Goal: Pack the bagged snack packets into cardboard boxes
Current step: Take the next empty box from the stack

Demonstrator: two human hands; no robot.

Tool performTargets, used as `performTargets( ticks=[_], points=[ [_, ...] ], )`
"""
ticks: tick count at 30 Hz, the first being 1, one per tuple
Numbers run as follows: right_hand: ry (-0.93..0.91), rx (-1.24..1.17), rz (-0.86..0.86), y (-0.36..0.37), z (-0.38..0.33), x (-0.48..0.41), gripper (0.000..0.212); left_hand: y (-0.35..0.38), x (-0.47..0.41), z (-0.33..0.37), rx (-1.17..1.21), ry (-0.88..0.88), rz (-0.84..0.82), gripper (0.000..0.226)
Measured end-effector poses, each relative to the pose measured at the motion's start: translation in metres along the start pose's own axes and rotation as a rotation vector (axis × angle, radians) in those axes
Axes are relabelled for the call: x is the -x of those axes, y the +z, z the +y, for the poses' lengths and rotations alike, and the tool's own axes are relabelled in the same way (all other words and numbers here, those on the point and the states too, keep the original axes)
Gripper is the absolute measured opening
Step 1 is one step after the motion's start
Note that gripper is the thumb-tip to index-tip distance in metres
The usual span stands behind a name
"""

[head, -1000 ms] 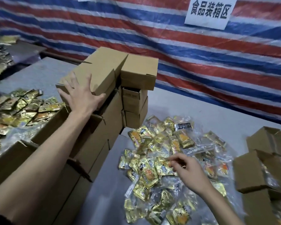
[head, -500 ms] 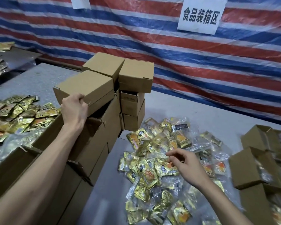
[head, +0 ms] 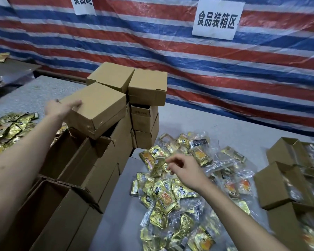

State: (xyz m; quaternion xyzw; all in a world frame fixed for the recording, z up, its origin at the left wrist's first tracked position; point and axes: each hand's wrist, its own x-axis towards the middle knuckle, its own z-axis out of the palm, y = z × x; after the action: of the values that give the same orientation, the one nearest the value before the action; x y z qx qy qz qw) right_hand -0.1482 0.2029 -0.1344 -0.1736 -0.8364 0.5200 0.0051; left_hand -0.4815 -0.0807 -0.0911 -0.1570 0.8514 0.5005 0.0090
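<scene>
Your left hand grips a stiff, likely light cardboard box atop the stack by its corner; your right hand curls, grip unclear, over slippery bagged packets heaped on the bench.

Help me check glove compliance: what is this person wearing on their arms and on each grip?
Nothing is worn. The left grip and right grip are bare hands: no gloves, rings or watch visible. The left forearm and right forearm are bare too, with no sleeve in view.
</scene>
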Motion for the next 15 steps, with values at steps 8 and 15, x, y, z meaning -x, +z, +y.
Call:
performTargets(
  ticks=[8, 15],
  points=[
    [-0.113, -0.044, -0.038, 0.041, -0.040, -0.048, 0.018, -0.021, 0.006, 0.024, 0.309, -0.098, -0.116, 0.060],
    [-0.176, -0.111, 0.033, 0.044, -0.043, -0.044, 0.017, -0.064, 0.096, 0.068, 0.149, 0.387, 0.009, 0.016]
  ],
)
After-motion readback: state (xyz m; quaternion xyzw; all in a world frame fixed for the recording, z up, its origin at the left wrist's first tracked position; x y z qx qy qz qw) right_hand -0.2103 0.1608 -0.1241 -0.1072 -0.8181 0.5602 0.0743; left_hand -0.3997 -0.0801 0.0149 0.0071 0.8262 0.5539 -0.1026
